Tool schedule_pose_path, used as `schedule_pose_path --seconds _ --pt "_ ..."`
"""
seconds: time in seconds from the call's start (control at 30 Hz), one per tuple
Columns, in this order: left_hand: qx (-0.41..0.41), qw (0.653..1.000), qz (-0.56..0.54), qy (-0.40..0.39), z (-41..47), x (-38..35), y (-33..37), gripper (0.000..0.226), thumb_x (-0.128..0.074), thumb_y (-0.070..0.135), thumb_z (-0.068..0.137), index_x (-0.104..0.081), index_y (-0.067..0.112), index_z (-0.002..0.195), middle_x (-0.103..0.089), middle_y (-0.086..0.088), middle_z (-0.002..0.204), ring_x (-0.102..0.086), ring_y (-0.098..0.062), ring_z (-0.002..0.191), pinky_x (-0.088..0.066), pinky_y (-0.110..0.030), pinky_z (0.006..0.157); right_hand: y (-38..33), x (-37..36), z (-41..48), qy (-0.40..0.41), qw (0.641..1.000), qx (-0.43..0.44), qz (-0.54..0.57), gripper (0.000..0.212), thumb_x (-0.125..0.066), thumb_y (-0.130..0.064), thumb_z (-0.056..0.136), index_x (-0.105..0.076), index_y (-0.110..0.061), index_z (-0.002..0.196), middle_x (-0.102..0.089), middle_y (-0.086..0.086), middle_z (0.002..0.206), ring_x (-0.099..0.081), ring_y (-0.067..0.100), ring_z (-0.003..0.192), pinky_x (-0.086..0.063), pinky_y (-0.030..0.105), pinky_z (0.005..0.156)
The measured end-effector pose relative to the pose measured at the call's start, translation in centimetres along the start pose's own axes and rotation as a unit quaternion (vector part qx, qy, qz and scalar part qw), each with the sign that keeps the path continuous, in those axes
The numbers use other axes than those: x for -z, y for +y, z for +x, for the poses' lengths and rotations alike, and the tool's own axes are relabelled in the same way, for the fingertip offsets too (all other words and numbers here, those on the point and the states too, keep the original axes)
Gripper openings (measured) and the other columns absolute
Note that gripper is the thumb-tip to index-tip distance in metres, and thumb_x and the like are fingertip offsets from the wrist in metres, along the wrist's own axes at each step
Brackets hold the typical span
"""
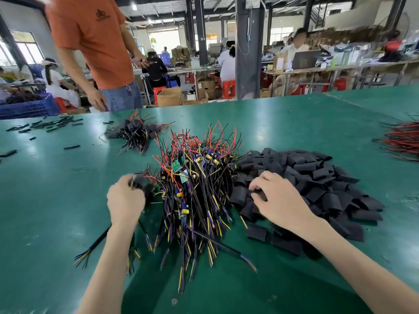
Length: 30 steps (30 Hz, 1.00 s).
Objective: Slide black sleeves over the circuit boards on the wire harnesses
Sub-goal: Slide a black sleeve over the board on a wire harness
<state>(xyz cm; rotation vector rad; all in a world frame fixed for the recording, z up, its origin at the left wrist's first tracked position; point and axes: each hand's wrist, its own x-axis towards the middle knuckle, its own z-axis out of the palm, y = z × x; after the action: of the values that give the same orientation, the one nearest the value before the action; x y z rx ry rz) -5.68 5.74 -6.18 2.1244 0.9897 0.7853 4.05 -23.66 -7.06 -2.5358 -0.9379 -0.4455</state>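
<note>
Bare left forearm point(108, 264) and bare right forearm point(353, 257), uncovered along their whole visible length; left hand point(125, 201) and right hand point(280, 198) bare as well

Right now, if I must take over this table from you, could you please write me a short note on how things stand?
Left hand grips one harness, blurred; a black piece seems on its board.
Right hand is in the sleeve pile, fingers curled on one; grip unclear.
Bare harnesses heaped in the middle of the green table.
Done: small sleeved heap, far left.
To do: the whole middle heap.
</note>
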Motion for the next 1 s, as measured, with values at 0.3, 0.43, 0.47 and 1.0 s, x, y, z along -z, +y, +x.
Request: schedule_pose_path --seconds 0.3,0.43,0.47,1.0 --pt "-0.164 0.985 0.034 -0.051 -2.3 -0.6 2.3 0.022 -0.054 -0.001 0.077 -0.062 0.02 0.081 -0.065 -0.003 0.085 -0.055 -0.013 0.079 -0.044 -0.021 0.07 0.4 -0.4 0.0 -0.068 0.997 0.019 -0.013 0.022 -0.057 -0.037 0.089 -0.058 -0.025 0.107 -0.049 -0.004 0.104 -0.046 0.017 0.104 -0.036 0.033 0.087" --pt "-0.185 0.975 -0.003 -0.122 -3.2 -0.7 3.1 0.027 -0.051 0.003 0.08 -0.061 0.026 0.069 -0.058 0.009 0.062 -0.048 -0.006 0.054 -0.037 -0.016 0.052 -2.3 0.2 -0.8 -0.079 0.978 0.099 0.164 0.028 -0.064 -0.054 0.079 -0.064 -0.025 0.076 -0.055 -0.013 0.078 -0.048 0.004 0.079 -0.037 0.022 0.077" --pt "-0.186 0.976 0.017 -0.113 -3.3 -0.8 3.1 0.026 -0.051 0.004 0.081 -0.061 0.025 0.071 -0.058 0.008 0.064 -0.049 -0.008 0.056 -0.037 -0.019 0.052 -3.1 -0.1 -1.0 -0.107 0.974 0.118 0.161 0.032 -0.063 -0.059 0.077 -0.063 -0.027 0.074 -0.056 -0.015 0.075 -0.048 0.002 0.078 -0.034 0.02 0.076" --pt "0.031 0.927 -0.165 -0.334 -3.4 0.1 3.7 0.036 -0.072 0.04 0.08 -0.072 0.004 0.082 -0.071 -0.015 0.07 -0.053 -0.01 0.043 -0.038 -0.016 0.039 -5.2 0.2 -1.7 -0.185 0.879 0.066 0.435 0.012 -0.072 -0.021 0.082 -0.068 -0.015 0.073 -0.057 -0.009 0.061 -0.043 0.004 0.057 -0.033 0.019 0.055"
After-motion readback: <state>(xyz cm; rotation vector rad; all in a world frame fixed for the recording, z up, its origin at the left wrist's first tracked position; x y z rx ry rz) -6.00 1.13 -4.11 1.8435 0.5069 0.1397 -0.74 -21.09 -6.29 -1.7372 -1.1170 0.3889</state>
